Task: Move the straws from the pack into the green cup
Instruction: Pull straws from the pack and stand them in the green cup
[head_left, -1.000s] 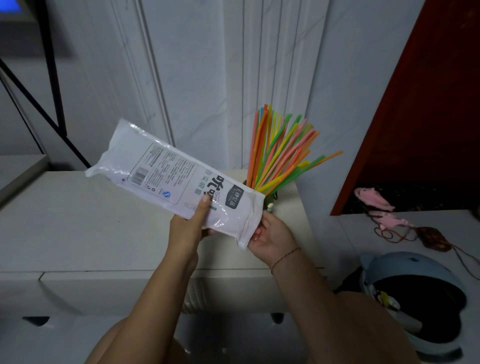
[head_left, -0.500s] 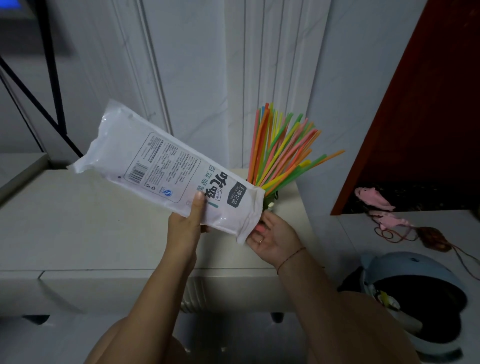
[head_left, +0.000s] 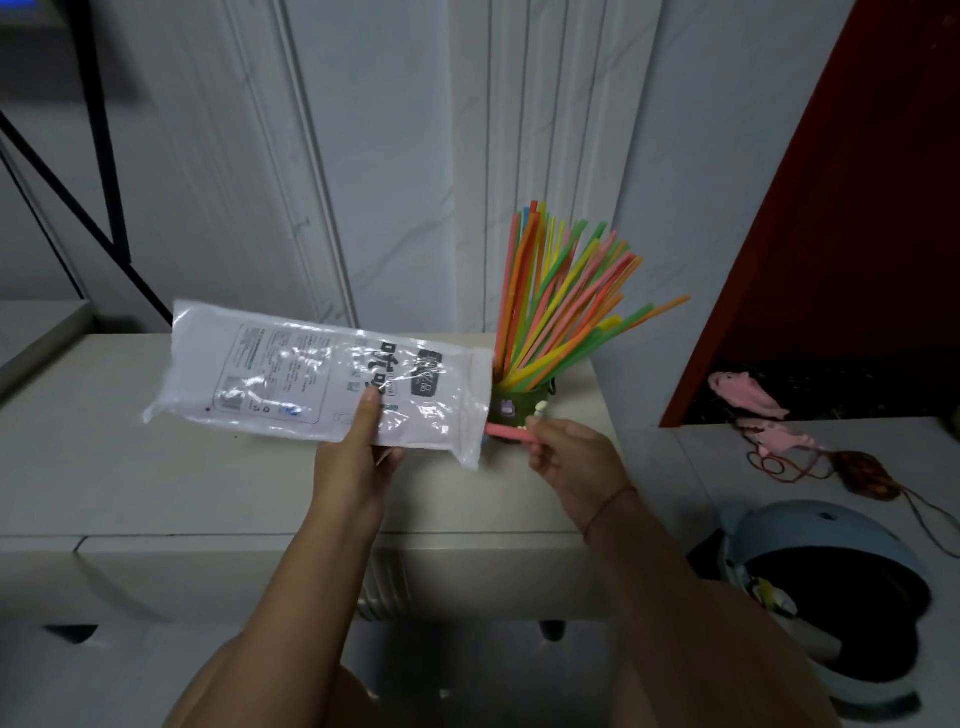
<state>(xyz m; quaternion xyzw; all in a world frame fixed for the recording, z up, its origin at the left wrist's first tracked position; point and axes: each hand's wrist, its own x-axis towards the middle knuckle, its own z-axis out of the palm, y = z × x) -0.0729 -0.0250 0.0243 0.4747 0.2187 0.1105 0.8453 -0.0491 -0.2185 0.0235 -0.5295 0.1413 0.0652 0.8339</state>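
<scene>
My left hand holds a white plastic straw pack roughly level above the white cabinet top, its open end pointing right. My right hand pinches a pink straw that sticks partway out of that open end. Just behind it stands the green cup, filled with several coloured straws fanning up and to the right. The cup's left side is hidden by the pack.
The white cabinet top ends in a front edge below my hands. To the right a lower white surface holds pink toy fish and a cord. A pale blue round bin sits at lower right. A dark red panel rises behind.
The pack has dropped from a steep tilt to nearly level. My right hand moved right from the pack's mouth, drawing a pink straw partway out.
</scene>
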